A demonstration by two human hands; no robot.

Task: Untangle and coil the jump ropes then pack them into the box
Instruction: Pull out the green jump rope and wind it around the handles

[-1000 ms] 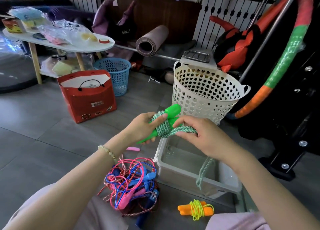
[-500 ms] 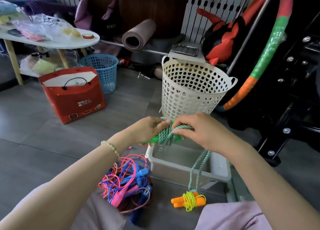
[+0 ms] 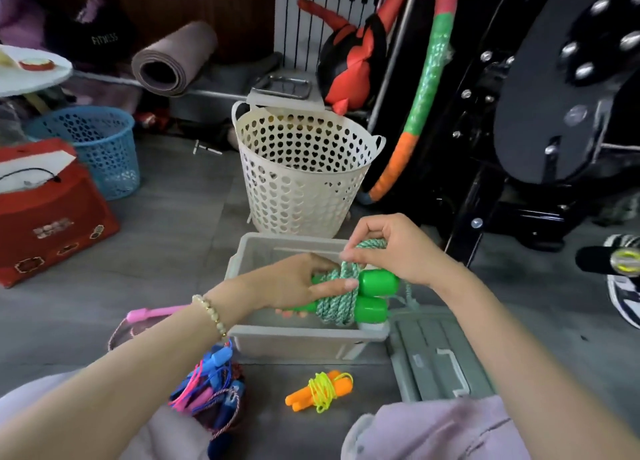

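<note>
**A:** Where is the green jump rope [image 3: 375, 284] sitting?

**B:** It is hanging over the clear box [image 3: 298, 343], above the near right corner. Its 2 green handles are lying side by side, with the cord wrapping around them. A loose strand is trailing down past the box's right rim.

**A:** What is crowding the box?

**B:** The cream basket [image 3: 301, 182] is standing just behind the far wall. The grey lid [image 3: 436, 359] is lying flat just beside the right wall, and a black machine frame [image 3: 485, 196] is rising further right. To the left, the grey floor [image 3: 173, 244] is lying open as far as the red bag [image 3: 52, 224]. In front, the coiled orange jump rope [image 3: 320, 388] is lying near the front wall. The tangled ropes [image 3: 211, 390] are bunching beside the left forearm.

**A:** And the hands?

**B:** The left hand [image 3: 294, 283] is reaching in from the left, with its fingers curling under the handles and its thumb lying across the wraps. The right hand [image 3: 391, 248] is arching above, its fingertips pinching a loop of cord at the top of the wraps.
</note>
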